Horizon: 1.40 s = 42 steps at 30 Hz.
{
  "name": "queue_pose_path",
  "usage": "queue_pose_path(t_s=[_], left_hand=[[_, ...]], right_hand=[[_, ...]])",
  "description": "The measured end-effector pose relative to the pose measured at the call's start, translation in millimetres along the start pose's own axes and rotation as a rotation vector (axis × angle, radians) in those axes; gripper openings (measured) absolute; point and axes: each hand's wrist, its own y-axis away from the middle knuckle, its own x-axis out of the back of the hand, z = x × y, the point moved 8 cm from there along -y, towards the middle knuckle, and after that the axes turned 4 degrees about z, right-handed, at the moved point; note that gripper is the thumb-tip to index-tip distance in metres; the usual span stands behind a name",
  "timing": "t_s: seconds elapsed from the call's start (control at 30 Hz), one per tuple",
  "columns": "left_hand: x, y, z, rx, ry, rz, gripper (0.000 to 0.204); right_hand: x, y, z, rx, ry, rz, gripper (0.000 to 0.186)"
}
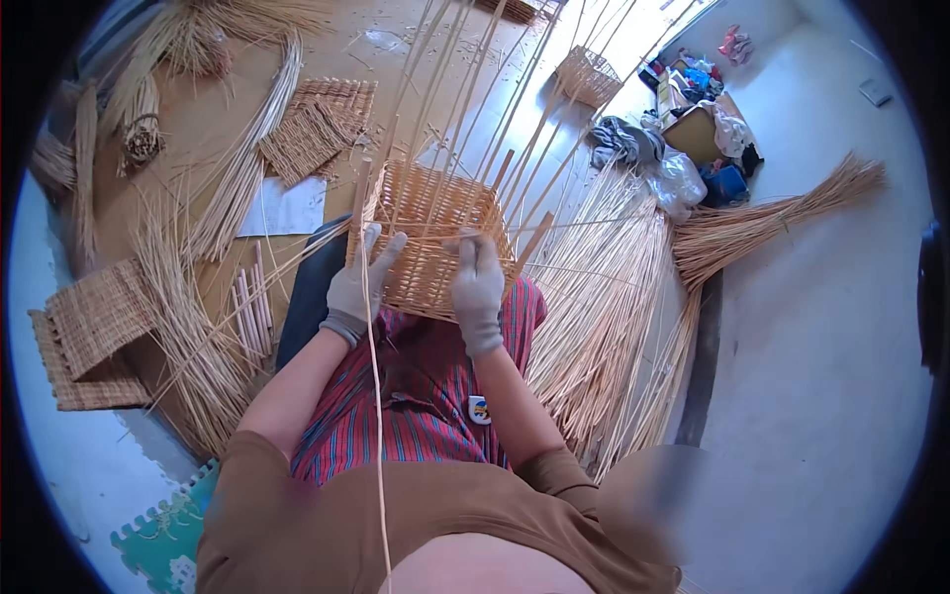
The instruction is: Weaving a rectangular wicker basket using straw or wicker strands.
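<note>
A half-woven square wicker basket (pixel 421 272) rests on my lap, with long upright canes (pixel 465 89) rising from its walls and short thick stakes at its corners. My left hand (pixel 358 282), in a pale grey glove, lies at the basket's near left edge, thumb and fingers spread apart against the weave. My gloved right hand (pixel 477 282) is at the near right side, its fingers bent together around a thin weaving cane at the rim. A loose cane (pixel 375 396) hangs from beside the left hand down over my body.
Bundles of loose cane (pixel 609 317) lie on the floor to the right, more (pixel 193 346) to the left. Woven panels (pixel 312 134) and thick sticks (pixel 253 307) are near. Another basket (pixel 588 77) stands farther off, before a cluttered box (pixel 698 129). A green foam mat (pixel 163 544) is lower left.
</note>
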Motion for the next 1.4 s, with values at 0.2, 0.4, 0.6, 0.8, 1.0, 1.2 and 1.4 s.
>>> queue_pose_path(t_s=[0.2, 0.4, 0.6, 0.8, 1.0, 1.2, 1.4], left_hand=[[-11.9, -8.7, 12.7, 0.111, -0.241, -0.133, 0.089], [2.9, -17.0, 27.0, -0.022, -0.357, -0.035, 0.068], [-29.6, -29.0, 106.0, -0.052, -0.101, -0.171, 0.076], [-54.2, -33.1, 107.1, -0.116, -0.436, -0.123, 0.068], [3.2, -30.3, 89.5, -0.196, 0.51, 0.26, 0.037], [21.0, 6.8, -51.4, 0.517, 0.93, 0.582, 0.016], [38.2, 8.1, -34.0, 0.28, 0.97, 0.471, 0.016]], right_hand=[[-54.7, -88.7, -79.6, 0.292, 0.337, -0.066, 0.028], [49.0, -32.1, 35.0, -0.024, -0.206, 0.197, 0.05], [41.3, -66.1, -12.1, 0.256, 0.321, 0.1, 0.04], [97.6, -43.0, -22.4, 0.342, 0.106, 0.149, 0.049], [114.9, 32.2, 13.3, -0.071, 0.086, 0.233, 0.026], [-10.5, 71.2, -5.8, -0.014, 0.043, -0.389, 0.021], [-72.2, 93.0, -66.9, 0.316, 0.132, -0.377, 0.033]])
